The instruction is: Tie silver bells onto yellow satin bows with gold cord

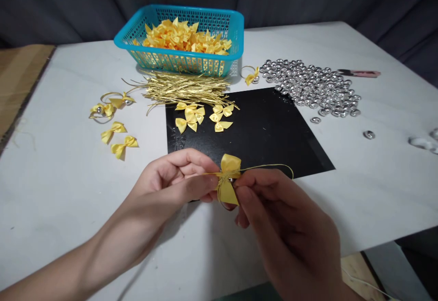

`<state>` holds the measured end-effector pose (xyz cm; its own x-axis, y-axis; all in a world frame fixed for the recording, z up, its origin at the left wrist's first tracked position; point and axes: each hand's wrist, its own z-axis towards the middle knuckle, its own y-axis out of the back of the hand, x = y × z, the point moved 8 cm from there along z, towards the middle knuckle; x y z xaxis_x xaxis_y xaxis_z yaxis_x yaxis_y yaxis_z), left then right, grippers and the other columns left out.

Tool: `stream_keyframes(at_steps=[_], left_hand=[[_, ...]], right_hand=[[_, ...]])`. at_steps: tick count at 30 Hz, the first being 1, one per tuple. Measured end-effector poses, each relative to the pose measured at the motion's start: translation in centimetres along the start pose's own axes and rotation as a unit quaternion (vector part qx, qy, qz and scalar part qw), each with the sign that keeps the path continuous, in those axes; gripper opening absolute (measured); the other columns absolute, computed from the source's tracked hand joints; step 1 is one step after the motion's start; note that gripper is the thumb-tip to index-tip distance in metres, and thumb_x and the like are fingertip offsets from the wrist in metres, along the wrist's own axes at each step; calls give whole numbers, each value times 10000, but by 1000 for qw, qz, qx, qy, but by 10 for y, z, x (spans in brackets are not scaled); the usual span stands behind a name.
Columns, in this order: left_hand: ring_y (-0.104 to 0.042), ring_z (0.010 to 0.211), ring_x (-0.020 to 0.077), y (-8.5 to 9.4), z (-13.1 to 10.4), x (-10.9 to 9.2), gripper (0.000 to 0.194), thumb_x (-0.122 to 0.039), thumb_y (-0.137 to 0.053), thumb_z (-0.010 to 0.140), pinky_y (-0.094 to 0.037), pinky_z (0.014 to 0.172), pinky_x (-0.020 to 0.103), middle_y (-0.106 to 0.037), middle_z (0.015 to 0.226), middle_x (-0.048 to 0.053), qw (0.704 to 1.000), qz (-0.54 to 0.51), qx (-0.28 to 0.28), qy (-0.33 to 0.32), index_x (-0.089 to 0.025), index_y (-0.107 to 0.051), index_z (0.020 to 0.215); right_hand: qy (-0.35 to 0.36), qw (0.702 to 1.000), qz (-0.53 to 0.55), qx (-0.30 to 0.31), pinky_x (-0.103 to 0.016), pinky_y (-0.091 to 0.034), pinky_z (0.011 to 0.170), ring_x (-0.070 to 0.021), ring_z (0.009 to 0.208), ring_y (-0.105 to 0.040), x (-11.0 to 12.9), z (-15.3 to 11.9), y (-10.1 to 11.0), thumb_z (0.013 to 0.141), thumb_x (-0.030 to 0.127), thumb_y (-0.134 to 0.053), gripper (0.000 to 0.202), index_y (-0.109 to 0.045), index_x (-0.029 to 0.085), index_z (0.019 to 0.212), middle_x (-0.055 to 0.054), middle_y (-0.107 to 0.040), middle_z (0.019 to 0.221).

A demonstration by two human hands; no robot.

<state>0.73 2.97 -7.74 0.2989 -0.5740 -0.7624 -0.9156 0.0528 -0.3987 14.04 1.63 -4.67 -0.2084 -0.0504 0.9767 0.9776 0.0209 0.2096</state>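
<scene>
Between my two hands is a yellow ribbon bow (pixel 229 193), turned upright, with thin gold cord (pixel 263 166) wound around its middle. My left hand (pixel 181 175) pinches the bow's left side between thumb and fingers. From the right, my right hand (pixel 284 219) has its thumb and forefinger closed at the bow's centre, beside a small silver bead (pixel 231 180); whether they grip the cord or the bead is hidden. A loose end of the cord arcs over the right hand.
A blue basket (pixel 179 55) full of yellow bows stands at the back. In front lie gold cords (pixel 185 88) and several bows on a black mat (pixel 260 132). Silver beads (pixel 311 84) and a pink-handled tool (pixel 362 73) are at right; finished-looking bow loops (pixel 102 109) at left.
</scene>
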Motion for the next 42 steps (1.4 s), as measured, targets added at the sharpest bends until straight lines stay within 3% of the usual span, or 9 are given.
stream_keyframes(at_steps=[9,14,22,28,37,42], left_hand=[[-568,565,38,-3,3,3,92,-168,-716,755,-441,534,54,-602,560,-51,1000,-8,21,9,-200,-718,669],[-558,532,40,-1,4,3,89,-170,-725,735,-441,517,63,-577,522,-53,1000,-4,6,8,-194,-704,652],[-548,504,26,2,1,2,73,-203,-768,701,-436,521,56,-577,493,-57,1000,-14,-9,-13,-187,-712,657],[-532,466,25,4,-1,6,77,-212,-766,702,-374,442,59,-638,531,-44,999,30,-11,-10,-211,-705,654],[-591,527,72,-3,-4,0,80,-222,-774,687,-439,482,99,-679,582,-17,999,22,-3,-23,-219,-704,650],[-536,503,51,-1,-4,1,67,-253,-767,704,-403,465,90,-648,565,-33,999,35,-7,-38,-239,-709,674]], right_hand=[[4,1000,-19,-1,-104,-357,406,-27,446,-460,-1,-1,0,867,146,-519,78,-547,189,808,57,-551,574],[23,998,-58,5,-107,-381,435,-41,518,-556,4,-1,0,869,130,-519,94,-549,211,830,70,-555,575],[38,994,-105,-1,-116,-335,382,-49,531,-583,5,-3,2,864,154,-532,90,-554,226,816,75,-530,534],[53,995,-81,-5,-93,-360,416,-24,506,-549,7,-4,-1,863,120,-523,115,-538,232,846,91,-504,541],[74,996,-43,-7,-84,-388,454,-15,458,-453,10,-11,-2,882,83,-482,152,-502,233,883,82,-512,588],[76,997,-35,-3,-87,-392,468,-18,464,-438,9,-11,-4,889,87,-469,151,-496,235,899,76,-510,598]])
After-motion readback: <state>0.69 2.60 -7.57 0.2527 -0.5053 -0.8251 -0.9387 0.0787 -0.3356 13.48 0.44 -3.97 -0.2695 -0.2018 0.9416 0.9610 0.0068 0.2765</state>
